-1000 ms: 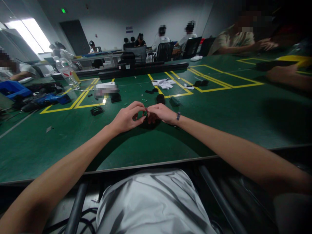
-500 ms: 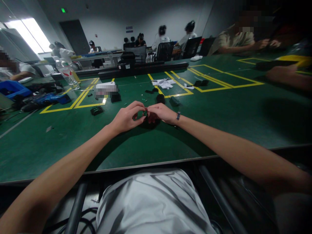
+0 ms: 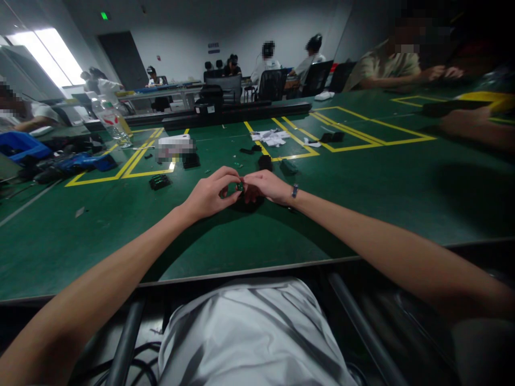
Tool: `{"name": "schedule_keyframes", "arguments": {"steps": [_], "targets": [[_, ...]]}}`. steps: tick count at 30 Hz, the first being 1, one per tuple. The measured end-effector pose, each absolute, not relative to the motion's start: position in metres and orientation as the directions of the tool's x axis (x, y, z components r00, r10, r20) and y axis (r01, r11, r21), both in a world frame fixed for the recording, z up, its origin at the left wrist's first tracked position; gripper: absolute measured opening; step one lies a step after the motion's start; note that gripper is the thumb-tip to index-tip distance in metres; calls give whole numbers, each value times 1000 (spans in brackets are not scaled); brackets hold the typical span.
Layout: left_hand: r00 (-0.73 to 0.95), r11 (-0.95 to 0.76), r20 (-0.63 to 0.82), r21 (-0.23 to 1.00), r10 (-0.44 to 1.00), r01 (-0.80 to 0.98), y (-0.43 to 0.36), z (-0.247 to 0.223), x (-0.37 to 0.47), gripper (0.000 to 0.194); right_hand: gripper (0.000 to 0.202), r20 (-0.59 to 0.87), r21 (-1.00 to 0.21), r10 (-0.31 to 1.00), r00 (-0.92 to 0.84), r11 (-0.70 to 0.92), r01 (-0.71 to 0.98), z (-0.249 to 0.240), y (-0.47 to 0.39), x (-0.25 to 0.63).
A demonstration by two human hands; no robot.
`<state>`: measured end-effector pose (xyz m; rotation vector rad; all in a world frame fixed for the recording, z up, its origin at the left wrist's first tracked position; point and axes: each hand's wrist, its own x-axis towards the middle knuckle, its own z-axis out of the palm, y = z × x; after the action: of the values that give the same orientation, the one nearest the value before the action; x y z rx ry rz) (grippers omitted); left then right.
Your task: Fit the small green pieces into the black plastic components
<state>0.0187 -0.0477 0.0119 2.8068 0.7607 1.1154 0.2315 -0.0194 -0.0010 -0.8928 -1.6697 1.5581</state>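
Between thumb and fingers, my left hand [image 3: 212, 192] pinches a small green part [image 3: 240, 187], perhaps a circuit board; its exact kind is too small to make out. My right hand [image 3: 266, 186] is closed against the other side of the same part, its fingertips partly hidden behind the thumb and in shadow. Both hands meet just above the green table [image 3: 257, 241]. A dark block with green bits [image 3: 160, 182] lies left of my left hand. Beyond my right hand are a black piece [image 3: 264, 162] and a dark green, see-through-looking piece [image 3: 288, 167].
Crumpled white paper [image 3: 271, 138], a white box-like thing [image 3: 174, 143] and a black block [image 3: 190, 160] lie farther back. At left stand a plastic bottle [image 3: 110, 120] and a blue bin [image 3: 22, 150]. A co-worker's arm [image 3: 478, 126] rests at the right. Yellow tape marks the table.
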Motion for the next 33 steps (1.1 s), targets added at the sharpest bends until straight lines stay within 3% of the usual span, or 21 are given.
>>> {"name": "schedule_keyframes", "arguments": {"steps": [33], "targets": [[625,-877,632,207,458,434,-47,11,19,25,30,18,-999,841,-541,38,25,-2,-18,231]]}}
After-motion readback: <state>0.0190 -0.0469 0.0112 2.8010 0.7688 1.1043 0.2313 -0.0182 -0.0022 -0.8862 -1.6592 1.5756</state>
